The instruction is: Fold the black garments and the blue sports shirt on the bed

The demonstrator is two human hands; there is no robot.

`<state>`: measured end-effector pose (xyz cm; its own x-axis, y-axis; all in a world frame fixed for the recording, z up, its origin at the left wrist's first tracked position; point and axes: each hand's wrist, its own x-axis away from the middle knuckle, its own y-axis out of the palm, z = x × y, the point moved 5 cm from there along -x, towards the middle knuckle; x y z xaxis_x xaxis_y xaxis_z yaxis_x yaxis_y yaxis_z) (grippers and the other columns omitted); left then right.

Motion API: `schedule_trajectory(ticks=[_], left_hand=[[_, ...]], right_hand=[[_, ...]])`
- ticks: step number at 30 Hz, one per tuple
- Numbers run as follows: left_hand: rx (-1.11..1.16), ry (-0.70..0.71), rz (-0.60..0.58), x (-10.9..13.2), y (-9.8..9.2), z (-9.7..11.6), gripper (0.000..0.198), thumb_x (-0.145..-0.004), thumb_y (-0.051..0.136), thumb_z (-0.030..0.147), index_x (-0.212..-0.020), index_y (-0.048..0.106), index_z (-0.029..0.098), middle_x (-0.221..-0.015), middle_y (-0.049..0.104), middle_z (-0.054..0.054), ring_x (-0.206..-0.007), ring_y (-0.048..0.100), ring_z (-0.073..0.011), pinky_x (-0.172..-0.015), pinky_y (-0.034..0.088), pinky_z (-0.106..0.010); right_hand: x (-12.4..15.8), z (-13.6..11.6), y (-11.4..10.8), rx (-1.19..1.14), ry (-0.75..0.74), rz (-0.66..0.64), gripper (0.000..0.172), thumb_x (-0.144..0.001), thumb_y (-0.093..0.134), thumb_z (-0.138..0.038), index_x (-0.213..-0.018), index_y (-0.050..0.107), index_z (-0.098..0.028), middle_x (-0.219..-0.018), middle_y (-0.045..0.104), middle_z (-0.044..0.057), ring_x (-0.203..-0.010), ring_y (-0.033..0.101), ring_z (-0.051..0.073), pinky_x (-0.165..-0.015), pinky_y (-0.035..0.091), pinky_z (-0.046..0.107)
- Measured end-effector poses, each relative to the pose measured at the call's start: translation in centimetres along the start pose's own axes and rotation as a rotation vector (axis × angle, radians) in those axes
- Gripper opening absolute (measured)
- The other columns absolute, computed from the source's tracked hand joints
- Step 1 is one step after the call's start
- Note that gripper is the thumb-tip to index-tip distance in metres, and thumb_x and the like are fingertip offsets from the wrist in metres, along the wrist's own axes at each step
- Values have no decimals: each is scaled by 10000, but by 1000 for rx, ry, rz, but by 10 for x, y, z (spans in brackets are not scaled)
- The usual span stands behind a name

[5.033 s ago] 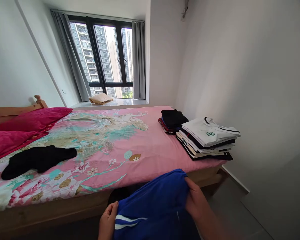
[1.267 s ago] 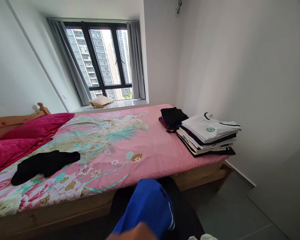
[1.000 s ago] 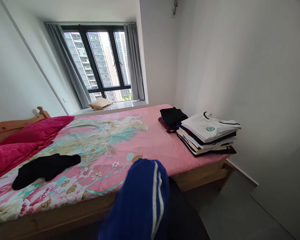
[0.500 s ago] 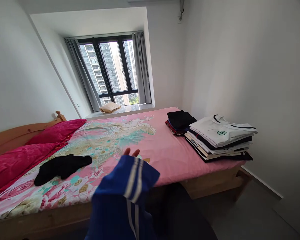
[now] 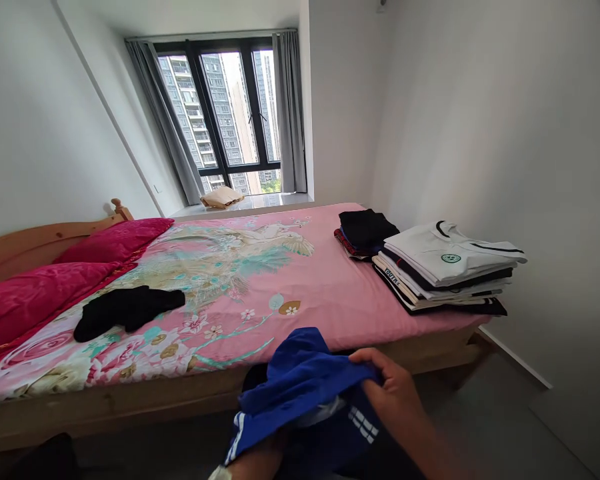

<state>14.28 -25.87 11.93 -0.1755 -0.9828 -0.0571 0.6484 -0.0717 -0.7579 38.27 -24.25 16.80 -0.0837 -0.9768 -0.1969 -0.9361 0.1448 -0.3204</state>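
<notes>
A blue garment with white stripes [image 5: 305,380] is bunched up in front of me, just before the near edge of the bed. My right hand [image 5: 387,380] pinches its upper right edge between thumb and fingers. From below, my left hand [image 5: 263,457] reaches into or under the cloth. Only its wrist area shows, with a pale band at the bottom edge, and its fingers are hidden by the fabric. Whether the garment is a top or a bottom, I cannot tell.
The bed [image 5: 325,287] has a pink floral sheet. A crumpled black garment [image 5: 130,310] lies at its left, near red pillows [image 5: 45,293]. On the right are a tall stack of folded clothes [image 5: 445,270] and a smaller dark stack [image 5: 367,233]. A beige cloth [image 5: 221,197] rests on the windowsill.
The blue garment was raised and draped over one hand, fingertips showing past its end. Now it is lower and bunched, with my right hand gripping its edge. The view has tilted down slightly.
</notes>
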Motion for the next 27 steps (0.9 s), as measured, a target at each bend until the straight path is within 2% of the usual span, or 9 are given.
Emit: schedule_trajectory(ticks=[3,5,10,15,17,20,23,25,27], left_hand=[[-194,23,-234,26,6,-16,304,-839,508,333,-1121,622,338,-1024,698,-19,-1000,622,-262,-940,475,-436],[-271,93,-286,31,-2,-12,354,-843,479,324,-1181,584,347,-1086,686,-9,-1004,629,-241,-939,484,-384],[-425,358,-219,28,-32,16,502,-713,651,395,-1199,562,303,-1231,609,-43,-1132,553,-266,-1011,409,-368],[-694,246,-88,18,-65,21,296,-780,431,72,-885,623,271,-865,673,20,-885,627,-174,-1063,223,-455],[-743,264,-12,12,-83,34,277,-805,400,72,-823,610,253,-806,652,24,-829,617,-165,-994,266,-433],[-732,331,126,7,-105,58,213,-868,407,188,-908,604,260,-905,659,0,-845,605,-173,-860,320,-378],[-673,301,55,10,-100,62,235,-868,450,416,-830,619,258,-879,661,-11,-861,604,-202,-885,321,-406],[-650,204,-39,14,-82,51,349,-848,436,524,-772,635,247,-818,665,-25,-866,614,-229,-956,296,-466],[-637,103,-136,18,-56,37,398,-876,378,499,-798,663,233,-799,681,-52,-854,631,-247,-988,282,-522]], right_hand=[[1,23,-30,29,103,77,233,-677,526,-238,-874,643,-193,-703,651,-11,-632,590,161,-575,459,239],[4,29,-41,30,127,115,240,-673,542,-264,-878,641,-190,-714,653,-8,-626,589,161,-548,454,234],[3,21,-69,83,124,259,276,-672,560,-297,-919,638,-200,-729,660,-3,-595,581,157,-511,448,226],[2,9,-92,186,128,324,289,-649,575,-286,-917,657,-215,-699,661,-2,-557,572,154,-475,427,224],[3,8,-96,165,119,345,289,-637,582,-300,-900,662,-210,-733,674,10,-580,583,161,-483,431,229],[6,4,-100,71,107,404,300,-642,594,-342,-903,651,-206,-785,678,25,-615,588,165,-487,431,229],[11,-4,-94,-9,97,384,303,-640,602,-334,-911,641,-206,-791,675,23,-635,590,166,-507,442,224],[16,-12,-82,-25,76,296,283,-633,594,-288,-901,644,-209,-785,676,16,-647,597,167,-521,451,219],[23,-19,-60,-35,52,132,288,-643,568,-231,-921,642,-211,-797,676,14,-662,605,165,-538,460,214]])
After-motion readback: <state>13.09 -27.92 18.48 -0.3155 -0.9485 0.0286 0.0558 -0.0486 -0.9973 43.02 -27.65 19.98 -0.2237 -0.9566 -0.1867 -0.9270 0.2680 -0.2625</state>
